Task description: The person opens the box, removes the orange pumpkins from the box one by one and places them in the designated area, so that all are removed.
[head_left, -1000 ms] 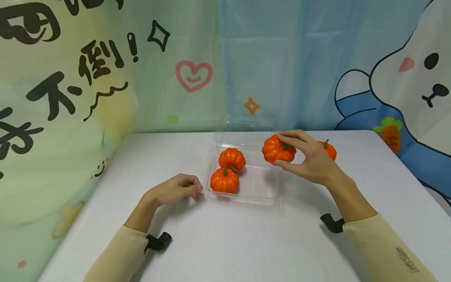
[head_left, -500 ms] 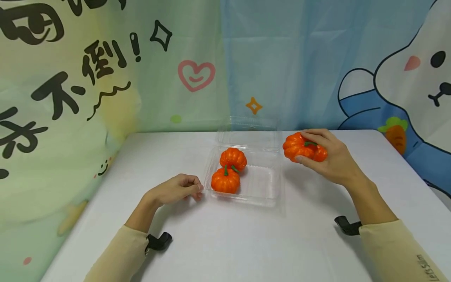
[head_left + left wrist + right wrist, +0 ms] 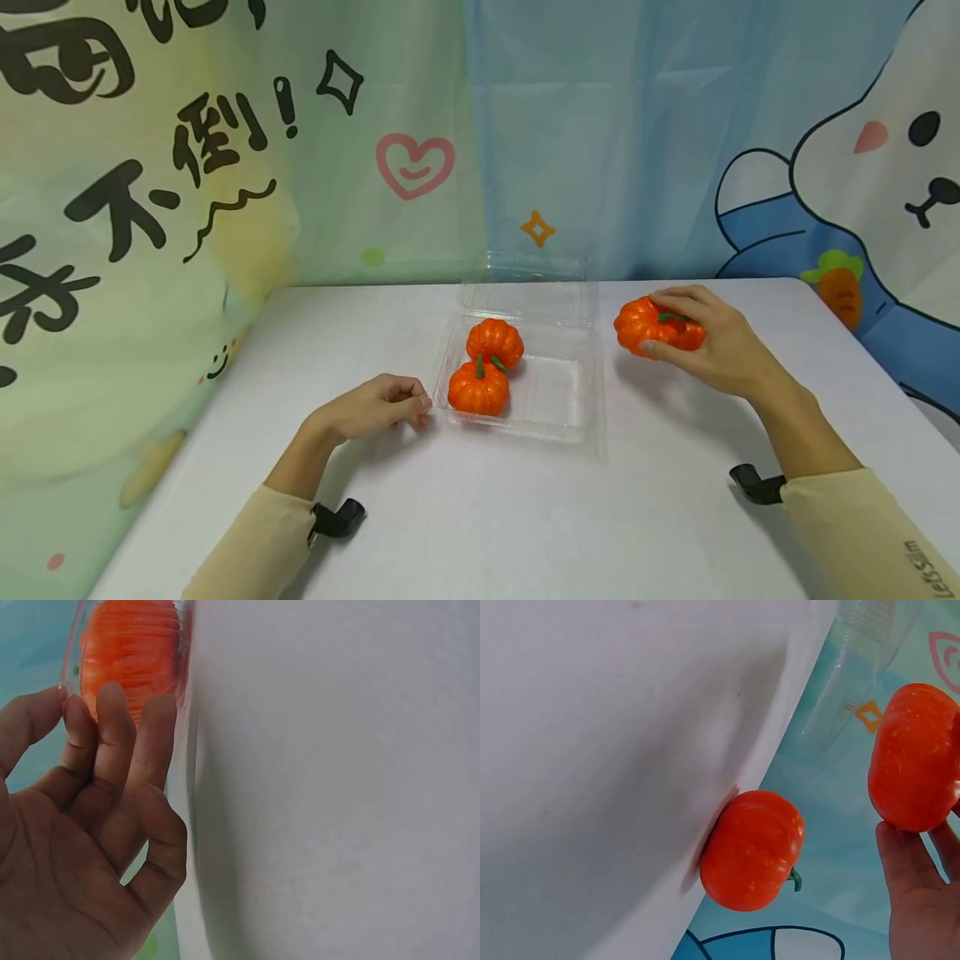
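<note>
Two orange pumpkins, a front pumpkin [image 3: 478, 390] and a rear pumpkin [image 3: 495, 342], sit close together in the left half of a clear box [image 3: 558, 387], its lid [image 3: 528, 302] folded back on the far side. Right hand [image 3: 718, 343]: grip grasping a third pumpkin [image 3: 636, 325], raised above the counter [image 3: 525, 517] to the right of the box. Below it rests a fourth pumpkin [image 3: 752, 851], partly hidden in the head view. Left hand [image 3: 375, 406]: grip pinching the box's edge at its near left corner, between thumb and forefinger.
</note>
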`<state>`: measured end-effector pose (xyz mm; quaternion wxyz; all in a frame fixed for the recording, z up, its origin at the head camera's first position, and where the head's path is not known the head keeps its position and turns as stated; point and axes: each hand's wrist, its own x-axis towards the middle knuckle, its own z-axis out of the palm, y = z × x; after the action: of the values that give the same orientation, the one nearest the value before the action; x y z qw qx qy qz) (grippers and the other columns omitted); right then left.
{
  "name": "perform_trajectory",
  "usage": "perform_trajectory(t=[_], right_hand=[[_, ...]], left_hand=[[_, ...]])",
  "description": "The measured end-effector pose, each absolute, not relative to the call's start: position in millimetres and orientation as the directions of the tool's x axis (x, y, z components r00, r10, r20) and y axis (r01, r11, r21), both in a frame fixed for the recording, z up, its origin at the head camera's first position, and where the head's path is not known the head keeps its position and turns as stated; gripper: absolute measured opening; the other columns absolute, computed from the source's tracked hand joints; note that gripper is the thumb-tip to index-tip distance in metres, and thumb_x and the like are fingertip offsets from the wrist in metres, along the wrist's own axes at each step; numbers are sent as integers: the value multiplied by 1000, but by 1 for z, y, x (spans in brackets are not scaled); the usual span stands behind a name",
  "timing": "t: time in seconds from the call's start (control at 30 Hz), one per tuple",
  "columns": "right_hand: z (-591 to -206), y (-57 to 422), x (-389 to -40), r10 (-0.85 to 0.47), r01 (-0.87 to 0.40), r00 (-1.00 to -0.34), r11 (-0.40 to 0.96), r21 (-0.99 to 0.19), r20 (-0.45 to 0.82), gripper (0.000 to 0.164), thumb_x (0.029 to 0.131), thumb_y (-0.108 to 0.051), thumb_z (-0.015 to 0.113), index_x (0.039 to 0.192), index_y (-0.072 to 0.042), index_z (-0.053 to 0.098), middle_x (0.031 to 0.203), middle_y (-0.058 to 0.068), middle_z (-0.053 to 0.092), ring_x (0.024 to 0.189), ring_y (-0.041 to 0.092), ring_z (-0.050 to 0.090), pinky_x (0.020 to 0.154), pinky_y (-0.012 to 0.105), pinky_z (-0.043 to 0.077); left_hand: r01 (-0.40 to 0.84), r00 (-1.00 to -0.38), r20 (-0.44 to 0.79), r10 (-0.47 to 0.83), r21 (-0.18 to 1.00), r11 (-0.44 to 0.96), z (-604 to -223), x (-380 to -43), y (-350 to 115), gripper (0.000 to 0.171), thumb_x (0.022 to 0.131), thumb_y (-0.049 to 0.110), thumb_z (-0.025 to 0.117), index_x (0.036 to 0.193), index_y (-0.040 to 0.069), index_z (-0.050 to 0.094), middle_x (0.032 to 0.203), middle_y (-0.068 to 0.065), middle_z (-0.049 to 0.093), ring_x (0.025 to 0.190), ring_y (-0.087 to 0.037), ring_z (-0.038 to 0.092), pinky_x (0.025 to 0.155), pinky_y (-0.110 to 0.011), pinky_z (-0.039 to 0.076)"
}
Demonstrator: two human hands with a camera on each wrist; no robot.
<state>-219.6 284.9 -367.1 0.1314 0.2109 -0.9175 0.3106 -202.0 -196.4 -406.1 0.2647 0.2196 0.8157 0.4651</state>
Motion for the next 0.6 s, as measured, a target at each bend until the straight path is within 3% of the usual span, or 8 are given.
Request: perform_trajectory(t=[0.03, 0.4, 0.6], right_hand=[[-368, 286, -220, -306, -463, -880, 718, -519, 362, 61, 84, -21, 86, 138, -7, 62, 139, 13, 55, 124, 37, 51, 98, 65, 46], [-382, 296, -223, -327, -452, -887, 758, -470, 326, 63, 83, -28, 87, 136, -6, 62, 135, 20, 58, 124, 44, 52, 100, 69, 43], [-387, 300, -221, -293, -387, -920, 793, -470, 262, 66, 83, -32, 87, 135, -3, 60, 137, 26, 58, 125, 49, 51, 102, 70, 39]], left_hand=[[110, -764, -230, 604, 875, 472, -406, -202, -197, 23, 104, 23, 57, 101, 2, 67, 97, -12, 74, 94, -26, 68, 80, -37, 47], [119, -765, -228, 602, 869, 480, -406, -202, -197, 24, 105, 24, 56, 101, 3, 67, 96, -13, 74, 93, -27, 68, 78, -35, 47], [128, -762, -220, 609, 871, 475, -408, -203, -197, 24, 105, 22, 55, 103, 1, 67, 97, -13, 74, 94, -27, 68, 79, -36, 47]])
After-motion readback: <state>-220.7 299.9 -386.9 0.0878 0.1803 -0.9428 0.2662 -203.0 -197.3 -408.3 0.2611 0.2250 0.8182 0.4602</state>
